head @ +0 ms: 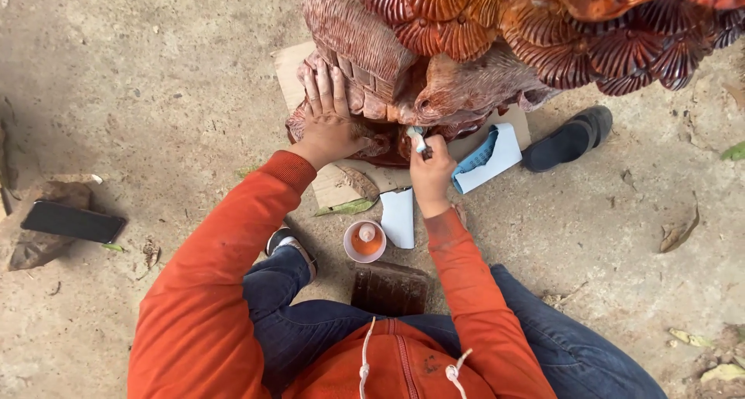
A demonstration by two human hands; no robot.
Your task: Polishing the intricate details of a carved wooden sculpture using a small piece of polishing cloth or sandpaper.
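Carving [466, 50]: big reddish wood piece with shell-like scallops, sits on cardboard [330, 185] on the ground, likely to keep the base off the dirt.

Left hand [330, 123] lies flat, fingers spread, on a ribbed part of the carving. Grip is open, palm down; reads as bracing the piece or the body, not holding anything.

Right hand [431, 170] is closed around a small tool [419, 140], tip pointing up into a low recess just ahead of the knuckles. Pinch-style hold fits fine work in a tight spot. Can't tell if it's a brush or a scraper.

Just behind the right hand: small cup [365, 241] with orange liquid and something round in it, plus a pale sheet [399, 217]. Folded blue-and-white sheet [485, 160] to its right. All within short reach.

Phone [73, 221] on a stone, well off to the left, away from the mess.

Black shoe [568, 139] beyond the right hand; owner not visible.

Hidden: carving cut off by the top edge, overall shape unclear. Contact point of the tool is shadowed. Dark ribbed block [389, 290] between the knees, purpose unclear.
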